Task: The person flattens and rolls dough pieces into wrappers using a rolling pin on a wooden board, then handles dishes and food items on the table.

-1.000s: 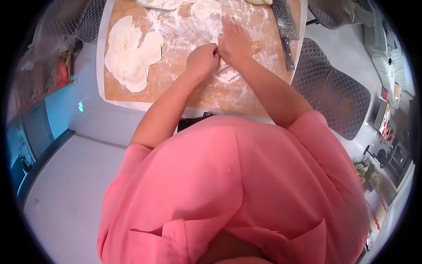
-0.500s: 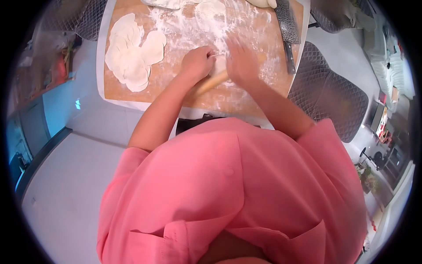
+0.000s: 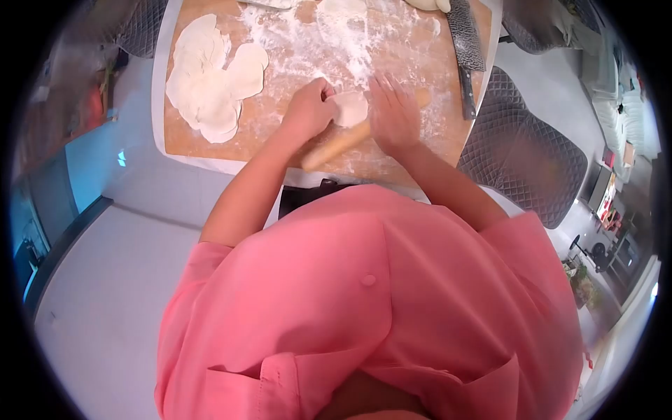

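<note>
My left hand (image 3: pixel 310 110) is closed on the left edge of a small round dough wrapper (image 3: pixel 351 110), which lies on the floured wooden board (image 3: pixel 280 155). A wooden rolling pin (image 3: pixel 336 148) slants across the board, beside the wrapper's lower right edge. Over the pin, my right hand (image 3: pixel 394 117) lies flat with its fingers stretched out, and the pin's far end sticks out past it. Left of my hands, a pile of overlapping flat dough wrappers (image 3: pixel 203 84) rests on the board.
A cleaver (image 3: pixel 467 49) with a dark handle lies along the board's right edge. Near the top sit a lump of dough (image 3: pixel 428 4) and scattered white flour (image 3: pixel 353 42). A quilted chair (image 3: pixel 521 150) stands to the right of the table.
My right hand has shifted slightly down and right over the rolling pin, its fingers now sharper. More of the wrapper and the pin's far end show. The whole view has shifted a little.
</note>
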A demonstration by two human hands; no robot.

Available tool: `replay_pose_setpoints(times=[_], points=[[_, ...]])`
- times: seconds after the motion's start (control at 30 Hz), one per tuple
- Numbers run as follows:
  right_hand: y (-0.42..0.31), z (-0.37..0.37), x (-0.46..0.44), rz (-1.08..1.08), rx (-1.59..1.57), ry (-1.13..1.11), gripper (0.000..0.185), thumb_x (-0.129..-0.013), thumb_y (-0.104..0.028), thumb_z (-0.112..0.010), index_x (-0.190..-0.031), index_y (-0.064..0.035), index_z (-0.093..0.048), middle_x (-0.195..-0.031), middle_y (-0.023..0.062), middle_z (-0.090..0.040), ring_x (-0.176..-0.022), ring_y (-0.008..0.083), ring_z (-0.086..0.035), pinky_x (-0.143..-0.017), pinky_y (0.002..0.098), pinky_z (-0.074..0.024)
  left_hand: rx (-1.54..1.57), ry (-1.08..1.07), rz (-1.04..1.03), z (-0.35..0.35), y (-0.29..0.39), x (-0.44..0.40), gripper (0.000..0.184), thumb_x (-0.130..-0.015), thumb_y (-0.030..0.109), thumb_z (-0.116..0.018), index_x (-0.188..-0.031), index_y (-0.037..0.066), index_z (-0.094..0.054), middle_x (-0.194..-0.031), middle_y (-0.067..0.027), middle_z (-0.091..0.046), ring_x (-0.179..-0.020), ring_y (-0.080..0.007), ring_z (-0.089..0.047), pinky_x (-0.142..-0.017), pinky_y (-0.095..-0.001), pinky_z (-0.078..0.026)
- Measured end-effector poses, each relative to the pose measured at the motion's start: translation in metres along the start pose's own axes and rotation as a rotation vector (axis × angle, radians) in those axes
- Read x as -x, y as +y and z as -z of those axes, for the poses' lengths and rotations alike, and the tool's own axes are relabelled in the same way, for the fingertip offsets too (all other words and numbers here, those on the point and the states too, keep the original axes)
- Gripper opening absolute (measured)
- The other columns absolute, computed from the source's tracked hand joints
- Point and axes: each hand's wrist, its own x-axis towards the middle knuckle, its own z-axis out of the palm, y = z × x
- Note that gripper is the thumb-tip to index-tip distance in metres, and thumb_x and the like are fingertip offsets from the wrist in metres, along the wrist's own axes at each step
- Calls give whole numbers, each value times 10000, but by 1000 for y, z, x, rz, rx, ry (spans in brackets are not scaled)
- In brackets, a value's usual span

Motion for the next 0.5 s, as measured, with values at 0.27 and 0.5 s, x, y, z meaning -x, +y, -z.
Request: replay_pose_setpoints(times=[0.27, 0.5], points=[[-33, -21, -87, -86, -59, 198, 466, -945, -242, -462, -1372, -55, -470, -1466, 123, -443, -1375, 293, -377, -1083, 461, -308, -204, 69, -11, 4, 18, 0, 208, -827, 218, -600, -907, 27, -617, -904, -200, -674, -869, -377, -644, -768, -462, -496], [-14, 0, 4, 56, 140, -98, 521, -963, -294, -462, -1423, -58, -396, -1492, 116, -409, -1398, 290, -341, -1110, 459, -286, 26, 3, 61, -2, -10, 21, 185, -838, 136, -543, -972, 22, -598, -891, -197, -670, -879, -378, -640, -784, -461, -489]])
